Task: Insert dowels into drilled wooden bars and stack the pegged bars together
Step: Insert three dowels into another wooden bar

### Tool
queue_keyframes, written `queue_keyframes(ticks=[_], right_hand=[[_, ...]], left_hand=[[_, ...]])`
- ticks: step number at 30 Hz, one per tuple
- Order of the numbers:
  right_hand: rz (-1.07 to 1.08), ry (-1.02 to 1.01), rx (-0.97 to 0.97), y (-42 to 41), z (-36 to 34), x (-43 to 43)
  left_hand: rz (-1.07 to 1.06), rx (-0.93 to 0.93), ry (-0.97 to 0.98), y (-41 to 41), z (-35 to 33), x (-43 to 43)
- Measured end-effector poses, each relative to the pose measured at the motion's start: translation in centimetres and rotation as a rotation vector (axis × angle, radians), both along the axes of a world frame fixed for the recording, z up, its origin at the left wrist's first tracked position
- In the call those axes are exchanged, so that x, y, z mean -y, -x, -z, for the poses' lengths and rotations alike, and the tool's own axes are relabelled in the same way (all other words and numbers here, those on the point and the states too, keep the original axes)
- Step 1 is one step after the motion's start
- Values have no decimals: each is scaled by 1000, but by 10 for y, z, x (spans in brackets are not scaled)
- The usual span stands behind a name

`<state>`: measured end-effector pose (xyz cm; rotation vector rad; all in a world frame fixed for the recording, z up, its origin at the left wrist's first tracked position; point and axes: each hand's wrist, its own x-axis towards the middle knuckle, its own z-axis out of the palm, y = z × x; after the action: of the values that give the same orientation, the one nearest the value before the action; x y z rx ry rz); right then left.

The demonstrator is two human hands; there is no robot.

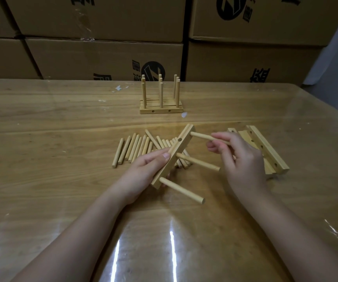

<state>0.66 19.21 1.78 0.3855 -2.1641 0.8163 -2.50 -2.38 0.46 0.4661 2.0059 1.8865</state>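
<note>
The left grip (143,171) clasps a tilted bar (169,165) with two dowels (182,190) seated; the right grip (241,159) pinches a third dowel (201,136), its end at the bar's far hole.

A pale wooden bar (172,157) is held tilted on edge in the left hand (143,171); three dowels stick out of its face, with one bare hole below the top dowel (201,136), which the right hand (239,157) pinches; loose dowels (133,148) lie heaped behind it; pegged bars (161,107) stand stacked farther back, pegs upright; drilled bars (265,148) lie at the right.
</note>
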Motion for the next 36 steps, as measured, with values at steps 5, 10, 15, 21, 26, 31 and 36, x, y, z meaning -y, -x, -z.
queue_keyframes(ticks=[5, 10, 15, 21, 26, 31, 36], right_hand=[[31, 73, 20, 0, 2, 6], [27, 143, 45, -2, 4, 10], [11, 166, 87, 1, 4, 9], [-120, 404, 281, 0, 4, 11], [-149, 331, 426, -3, 6, 19], [-356, 582, 647, -9, 8, 38], [-390, 626, 658, -13, 9, 46]], left_hand=[[-10, -41, 42, -1, 0, 0], [-12, -76, 47, 0, 1, 0], [-4, -74, 46, 0, 4, -1], [-8, 85, -279, 6, 5, 2], [-85, 173, -447, 11, 7, 5], [-41, 154, -536, 13, 8, 5], [-72, 179, -559, 13, 7, 7]])
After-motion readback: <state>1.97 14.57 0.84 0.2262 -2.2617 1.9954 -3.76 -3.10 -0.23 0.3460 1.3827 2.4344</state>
